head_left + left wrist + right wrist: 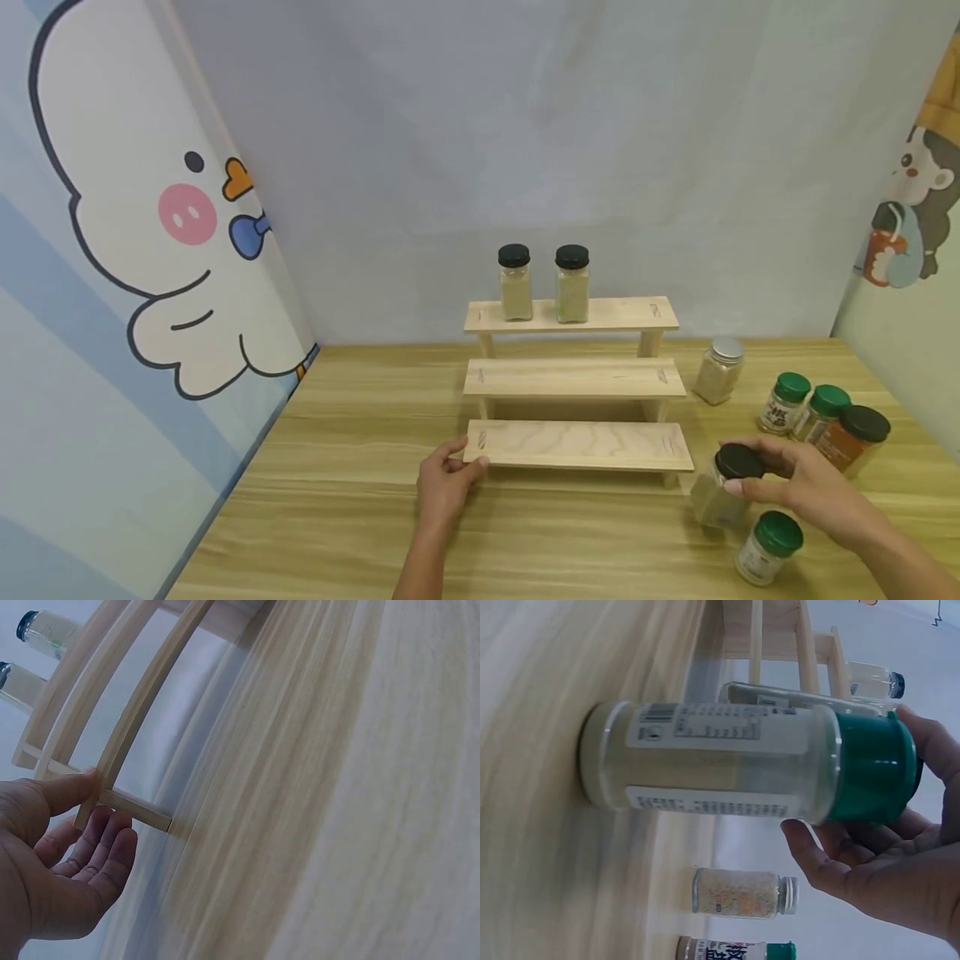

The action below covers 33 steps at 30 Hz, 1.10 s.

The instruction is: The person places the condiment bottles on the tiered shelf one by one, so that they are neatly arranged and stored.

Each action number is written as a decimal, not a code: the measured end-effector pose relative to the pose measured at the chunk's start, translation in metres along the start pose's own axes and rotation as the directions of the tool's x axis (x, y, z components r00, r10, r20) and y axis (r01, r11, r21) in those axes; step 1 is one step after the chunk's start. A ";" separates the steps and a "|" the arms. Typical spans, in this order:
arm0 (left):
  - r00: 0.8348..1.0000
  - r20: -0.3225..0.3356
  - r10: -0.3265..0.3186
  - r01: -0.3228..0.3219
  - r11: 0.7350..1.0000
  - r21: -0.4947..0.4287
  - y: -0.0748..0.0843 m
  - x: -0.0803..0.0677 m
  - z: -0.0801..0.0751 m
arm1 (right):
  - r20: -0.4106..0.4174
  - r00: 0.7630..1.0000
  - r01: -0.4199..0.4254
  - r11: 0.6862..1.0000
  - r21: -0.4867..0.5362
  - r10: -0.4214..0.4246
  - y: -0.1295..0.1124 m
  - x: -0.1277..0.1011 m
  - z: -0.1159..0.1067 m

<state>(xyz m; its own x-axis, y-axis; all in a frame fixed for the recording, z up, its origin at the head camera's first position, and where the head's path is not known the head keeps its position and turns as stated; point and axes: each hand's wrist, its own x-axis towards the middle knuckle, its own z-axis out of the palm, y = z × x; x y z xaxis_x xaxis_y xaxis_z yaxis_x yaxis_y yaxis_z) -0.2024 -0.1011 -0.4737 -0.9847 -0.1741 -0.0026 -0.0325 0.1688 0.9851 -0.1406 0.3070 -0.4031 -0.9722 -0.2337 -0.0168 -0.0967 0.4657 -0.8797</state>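
Observation:
A three-tier wooden shelf (pixel 577 443) stands on the table. At the left end of its lowest tier, my left hand (pixel 447 483) pinches the board (pixel 124 739) between thumb and fingers. To the right of the shelf, my right hand (pixel 806 487) grips a black-lidded spice jar (pixel 718 498) by its lid. Just in front of that jar is a green-lidded shaker (pixel 767 550); in the right wrist view this green-lidded shaker (pixel 727 757) hides most of the held jar. Two black-lidded jars, one left (pixel 516 287) and one right (pixel 572 287), stand upright on the top tier.
Behind the right hand stand a silver-lidded jar (pixel 720 371), two green-lidded shakers, one (pixel 782 404) left of the other (pixel 817 417), and a black-lidded jar with an orange label (pixel 847 442). A pale curtain (pixel 450 167) hangs behind the table (pixel 337 467).

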 end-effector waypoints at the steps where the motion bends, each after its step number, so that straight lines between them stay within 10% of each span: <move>1: 1.000 0.002 0.000 0.000 1.000 0.000 0.000 0.000 0.000 | -0.018 1.000 -0.005 1.000 -0.014 0.005 -0.002 0.000 -0.001; 11: 1.000 0.029 0.002 -0.002 1.000 0.011 -0.003 -0.001 -0.002 | -0.147 0.988 0.025 0.995 -0.092 -0.038 -0.019 0.008 -0.011; 33: 0.999 0.041 -0.008 0.008 1.000 -0.005 0.002 -0.003 -0.004 | -0.283 0.946 0.193 0.977 0.087 -0.162 -0.058 0.058 -0.026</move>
<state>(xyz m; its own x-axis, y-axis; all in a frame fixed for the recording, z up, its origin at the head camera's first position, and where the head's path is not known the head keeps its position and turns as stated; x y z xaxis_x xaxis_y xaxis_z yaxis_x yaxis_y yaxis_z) -0.1990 -0.1039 -0.4714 -0.9907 -0.1352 -0.0178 -0.0398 0.1624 0.9859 -0.1966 0.2883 -0.3409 -0.9639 -0.0550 0.2606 -0.2636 0.3360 -0.9042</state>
